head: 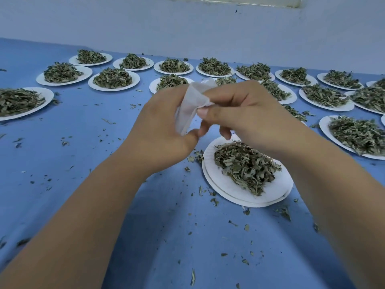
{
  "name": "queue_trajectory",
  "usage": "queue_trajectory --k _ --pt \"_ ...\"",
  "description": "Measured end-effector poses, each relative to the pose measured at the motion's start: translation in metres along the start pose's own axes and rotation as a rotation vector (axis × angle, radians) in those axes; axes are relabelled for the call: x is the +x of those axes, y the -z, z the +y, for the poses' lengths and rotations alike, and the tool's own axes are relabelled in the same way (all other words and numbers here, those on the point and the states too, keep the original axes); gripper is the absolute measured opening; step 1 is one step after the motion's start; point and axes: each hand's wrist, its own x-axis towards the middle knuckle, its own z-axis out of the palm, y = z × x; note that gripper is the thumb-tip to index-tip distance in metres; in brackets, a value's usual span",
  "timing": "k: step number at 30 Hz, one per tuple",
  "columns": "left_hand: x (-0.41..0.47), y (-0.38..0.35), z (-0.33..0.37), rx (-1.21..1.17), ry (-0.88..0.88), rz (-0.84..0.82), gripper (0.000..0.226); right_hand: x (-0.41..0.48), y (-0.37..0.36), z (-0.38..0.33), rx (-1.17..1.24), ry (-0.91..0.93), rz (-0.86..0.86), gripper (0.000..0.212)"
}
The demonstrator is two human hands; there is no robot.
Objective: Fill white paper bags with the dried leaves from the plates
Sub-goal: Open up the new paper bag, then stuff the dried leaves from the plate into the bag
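Above the blue table covering [125,195] we hold a small white paper bag [191,105] in the air between both hands. Its long axis stands steeply and leans. The lower end points down toward us and to the left. The upper end points up, away from us and slightly right, where the paper looks crumpled and spread; we cannot tell for sure whether that end is the mouth. Our left hand [164,126] grips the bag from the left, its fingers curled behind the paper and hidden from us, its thumb bent in at the lower end. Our right hand [248,113] meets it from the right and pinches the bag's right edge about halfway up between thumb and forefinger, closed tight on the paper, while its other fingers hang curled below and hold nothing. Just beneath the right hand and wrist lies a round white paper plate [227,190] carrying a heap of dried green leaves [243,165]; a doubled rim at its near edge shows a second plate under it. Further white paper plates [87,74], each heaped with the same leaves, stand in rows across the far half of the table up to the pale wall [187,28], and leaf crumbs [214,202] lie scattered over the covering around us.
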Motion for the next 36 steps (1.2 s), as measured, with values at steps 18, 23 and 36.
queue_trajectory --k 18,23,36 --pt "0.001 -0.004 0.006 0.34 -0.267 -0.006 0.032 -0.008 -0.01 -0.018 -0.318 -0.177 -0.348 0.018" --pt "-0.003 -0.004 0.007 0.319 -0.243 -0.003 0.041 -0.008 -0.009 -0.018 -0.416 -0.125 -0.408 0.039" --pt "-0.003 -0.005 -0.01 0.311 -0.069 -0.012 0.028 -0.034 0.024 -0.009 -0.377 0.055 0.206 0.013"
